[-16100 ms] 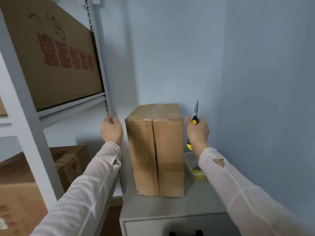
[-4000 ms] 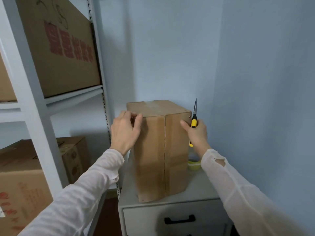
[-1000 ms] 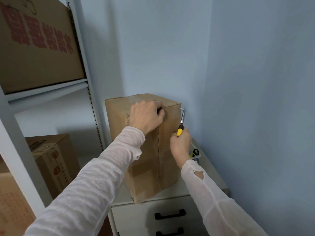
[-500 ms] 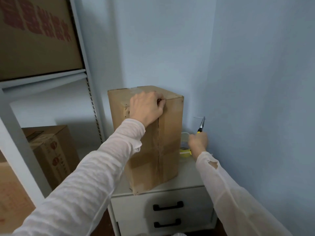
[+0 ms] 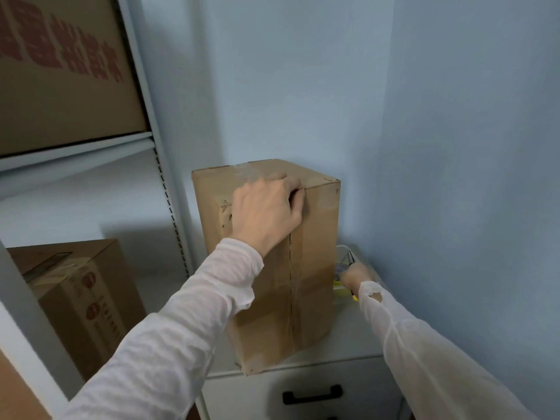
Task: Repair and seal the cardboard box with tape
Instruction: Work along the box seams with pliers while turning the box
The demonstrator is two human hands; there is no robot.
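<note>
In the head view, the cardboard box [image 5: 315, 268] stands upright on its end at the centre, on the grey top of a low cabinet [image 5: 348, 334]. Its near corner slightly overhangs the front edge. The left hand [image 5: 266, 212] is at 12 o'clock on the front face. Its fingers are curled over the top edge, just where the open seam [image 5: 291, 283] begins, and they grip the cardboard. I judge this grip holds the tall box steady and presses the flaps together, because the seam running down the face has no fresh tape yet.

The right hand [image 5: 353, 275] is low at 3 o'clock from the box, near the wall. It is closed around a yellow-handled tool [image 5: 351, 259] with its metal tip pointing up. It is just over a small clear container [image 5: 341, 247] that has something yellow inside, probably to put the tool down or fetch the tape. The picture is blurred there.

The cabinet has a drawer with a black handle [image 5: 312, 394] at 6 o'clock. Pale blue walls [image 5: 272, 86] make a corner behind. At 9 o'clock stands a white shelf rack [image 5: 163, 189], with a printed carton [image 5: 66, 86] above and another carton [image 5: 81, 301] below.
</note>
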